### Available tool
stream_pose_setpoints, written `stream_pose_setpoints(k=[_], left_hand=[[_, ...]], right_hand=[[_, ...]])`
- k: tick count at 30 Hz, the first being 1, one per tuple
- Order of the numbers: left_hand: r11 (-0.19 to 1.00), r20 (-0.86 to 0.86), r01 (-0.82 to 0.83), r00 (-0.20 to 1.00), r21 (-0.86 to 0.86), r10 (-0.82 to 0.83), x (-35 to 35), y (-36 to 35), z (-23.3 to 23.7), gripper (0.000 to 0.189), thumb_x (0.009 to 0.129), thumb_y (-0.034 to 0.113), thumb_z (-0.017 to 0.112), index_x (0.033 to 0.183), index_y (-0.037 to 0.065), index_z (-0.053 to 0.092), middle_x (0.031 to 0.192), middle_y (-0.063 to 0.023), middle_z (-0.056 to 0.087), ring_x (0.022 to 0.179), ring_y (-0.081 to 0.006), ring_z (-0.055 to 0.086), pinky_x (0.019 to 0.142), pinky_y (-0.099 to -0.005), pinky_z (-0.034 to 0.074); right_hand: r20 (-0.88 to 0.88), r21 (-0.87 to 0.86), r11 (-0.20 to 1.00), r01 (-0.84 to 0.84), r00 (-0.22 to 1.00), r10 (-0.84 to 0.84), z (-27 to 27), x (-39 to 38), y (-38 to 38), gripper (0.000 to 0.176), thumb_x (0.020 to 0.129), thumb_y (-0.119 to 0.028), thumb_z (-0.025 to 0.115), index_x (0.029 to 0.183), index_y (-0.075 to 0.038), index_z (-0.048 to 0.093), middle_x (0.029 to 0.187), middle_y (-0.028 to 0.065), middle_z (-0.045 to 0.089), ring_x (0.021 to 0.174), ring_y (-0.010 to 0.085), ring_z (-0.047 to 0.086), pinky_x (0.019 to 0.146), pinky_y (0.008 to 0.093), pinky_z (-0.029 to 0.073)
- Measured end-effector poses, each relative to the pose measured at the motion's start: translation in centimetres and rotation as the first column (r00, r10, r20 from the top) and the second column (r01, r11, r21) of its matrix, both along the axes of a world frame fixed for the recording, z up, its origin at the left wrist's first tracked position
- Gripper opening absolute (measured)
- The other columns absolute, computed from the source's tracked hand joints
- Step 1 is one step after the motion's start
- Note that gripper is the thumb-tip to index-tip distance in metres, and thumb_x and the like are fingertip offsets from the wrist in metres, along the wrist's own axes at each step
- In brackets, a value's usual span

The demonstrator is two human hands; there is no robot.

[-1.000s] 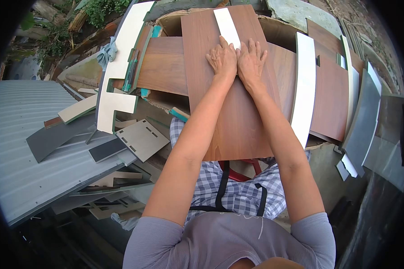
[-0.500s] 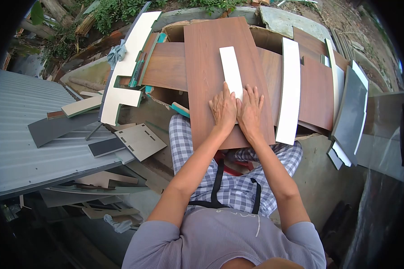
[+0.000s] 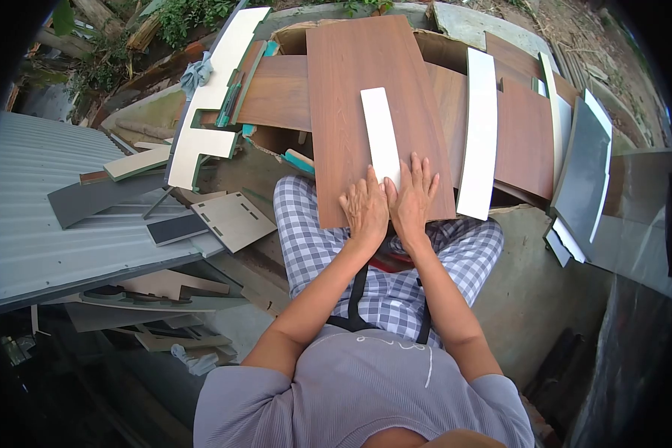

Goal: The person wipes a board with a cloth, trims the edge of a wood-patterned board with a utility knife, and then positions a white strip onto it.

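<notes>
A brown wood-grain board (image 3: 358, 75) lies lengthwise in front of me, its near end over my lap. On it rests a narrow white strip (image 3: 381, 127). My left hand (image 3: 366, 209) is spread flat at the strip's near end, on its left side. Beside it, my right hand (image 3: 412, 198) lies with fingers apart at the strip's right side, its thumb close to my left thumb. The strip's near end is partly hidden by the hands.
A long white curved board (image 3: 478, 134) lies to the right, near dark panels (image 3: 582, 179). On the left are a white cut-out board (image 3: 220, 75) with a grey-blue cloth (image 3: 196, 75), a slotted panel (image 3: 234, 221) and corrugated metal sheeting (image 3: 45, 201).
Both hands have moved slightly toward my body. The white strip has slid the same way along the brown board, and the view has shifted a little.
</notes>
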State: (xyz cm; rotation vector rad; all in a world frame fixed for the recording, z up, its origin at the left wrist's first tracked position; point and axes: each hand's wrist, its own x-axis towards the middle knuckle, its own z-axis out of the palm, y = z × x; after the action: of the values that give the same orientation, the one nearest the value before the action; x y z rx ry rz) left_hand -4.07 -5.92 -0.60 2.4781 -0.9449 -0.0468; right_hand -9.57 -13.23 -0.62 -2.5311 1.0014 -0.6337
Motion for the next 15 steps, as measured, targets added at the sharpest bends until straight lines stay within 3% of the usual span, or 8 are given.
stream_pose_setpoints(k=[9,12,14,15], left_hand=[[0.993,0.026,0.002,1.0,-0.117,0.001,1.4,-0.8,-0.3,0.043,0.09,0.022,0.052,0.122,-0.006,0.049,0.078,-0.0137,0.062,0.076,-0.0268,0.054,0.075,-0.0421,0.033],[0.993,0.001,0.014,1.0,-0.115,-0.014,1.5,-0.5,-0.1,0.043,0.09,0.022,0.051,0.122,-0.007,0.048,0.074,-0.0147,0.062,0.073,-0.0267,0.055,0.074,-0.041,0.034],[0.995,-0.032,-0.008,0.999,-0.099,0.004,1.5,-0.1,-0.1,0.043,0.09,0.02,0.051,0.122,-0.008,0.047,0.072,-0.0163,0.061,0.072,-0.0275,0.056,0.072,-0.0399,0.035],[0.995,-0.035,-0.014,0.999,-0.095,0.011,1.6,0.0,-0.2,0.043,0.09,0.02,0.051,0.122,-0.008,0.047,0.072,-0.0163,0.061,0.072,-0.0275,0.056,0.072,-0.0399,0.035]], right_hand=[[-0.034,-0.018,0.999,0.029,0.999,-0.03,-0.6,0.5,0.3,0.04,0.088,-0.021,0.051,0.121,0.003,0.051,0.138,0.0174,0.039,0.133,0.0352,0.026,0.109,0.0546,0.011],[0.023,-0.059,0.998,0.002,1.0,0.0,-0.2,0.5,0.7,0.039,0.088,-0.019,0.052,0.121,0.001,0.052,0.129,0.019,0.046,0.125,0.0352,0.037,0.106,0.0536,0.018],[-0.088,0.075,0.995,0.062,0.995,-0.055,1.1,0.5,1.4,0.038,0.087,-0.018,0.053,0.121,-0.002,0.054,0.114,0.0185,0.051,0.109,0.0339,0.047,0.098,0.0513,0.027],[-0.092,0.079,0.995,0.056,0.995,-0.049,1.3,0.7,1.6,0.038,0.087,-0.018,0.053,0.121,-0.002,0.054,0.114,0.0185,0.051,0.109,0.0339,0.047,0.098,0.0513,0.027]])
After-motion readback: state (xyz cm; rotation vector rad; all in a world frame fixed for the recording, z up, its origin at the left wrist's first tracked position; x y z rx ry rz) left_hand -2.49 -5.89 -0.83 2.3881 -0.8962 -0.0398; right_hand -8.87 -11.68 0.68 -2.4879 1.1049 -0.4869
